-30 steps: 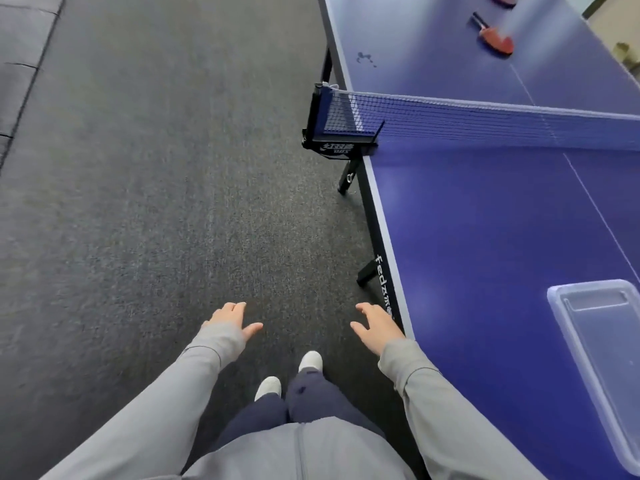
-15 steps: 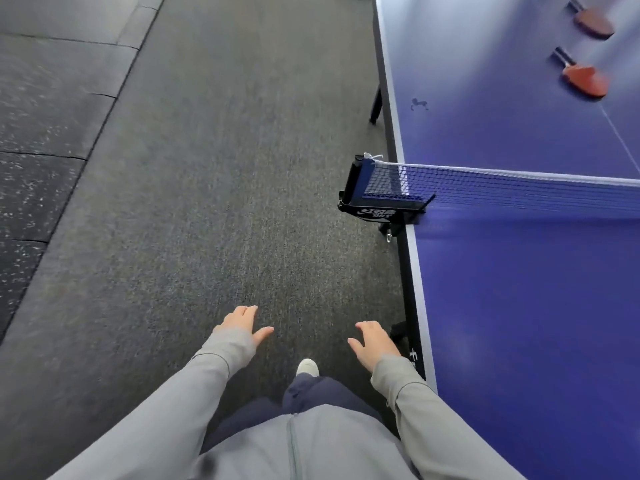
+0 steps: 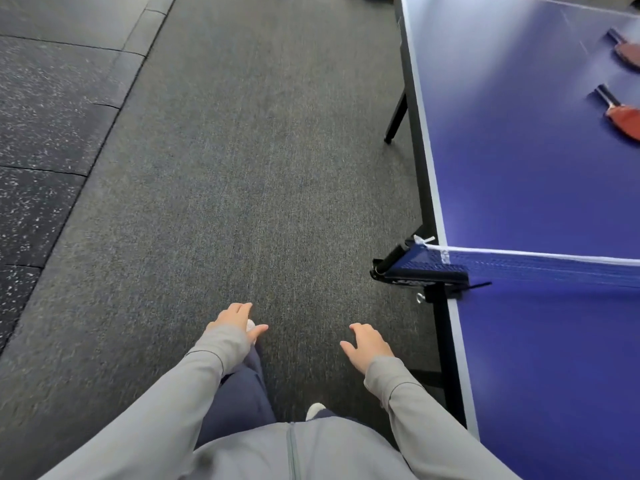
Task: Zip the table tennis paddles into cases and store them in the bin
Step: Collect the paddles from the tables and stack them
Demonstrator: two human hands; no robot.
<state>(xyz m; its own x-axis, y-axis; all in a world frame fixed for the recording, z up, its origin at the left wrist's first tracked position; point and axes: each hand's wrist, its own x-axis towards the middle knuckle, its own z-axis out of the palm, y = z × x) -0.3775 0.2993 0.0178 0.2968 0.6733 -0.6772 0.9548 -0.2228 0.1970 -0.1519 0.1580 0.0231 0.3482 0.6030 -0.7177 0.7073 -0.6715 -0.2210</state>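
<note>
Two red paddles with black handles lie on the far half of the blue table tennis table (image 3: 526,174), beyond the net: the nearer paddle (image 3: 623,119) and the farther paddle (image 3: 628,51), both cut off by the right edge of the view. My left hand (image 3: 233,318) and my right hand (image 3: 369,342) hang over the grey carpet, fingers spread and holding nothing. Both hands are well short of the paddles, left of the table's side edge. No case and no bin is in view.
The net (image 3: 540,268) crosses the table, and its black clamp post (image 3: 415,271) sticks out over the carpet just ahead of my right hand. A black table leg (image 3: 396,116) stands farther on. Grey carpet (image 3: 242,168) runs ahead; speckled dark rubber mats (image 3: 41,133) lie at the left.
I have walked forward along the table's side: the net post is now close to my right hand, the paddles look nearer, and the clear bin has dropped out of view.
</note>
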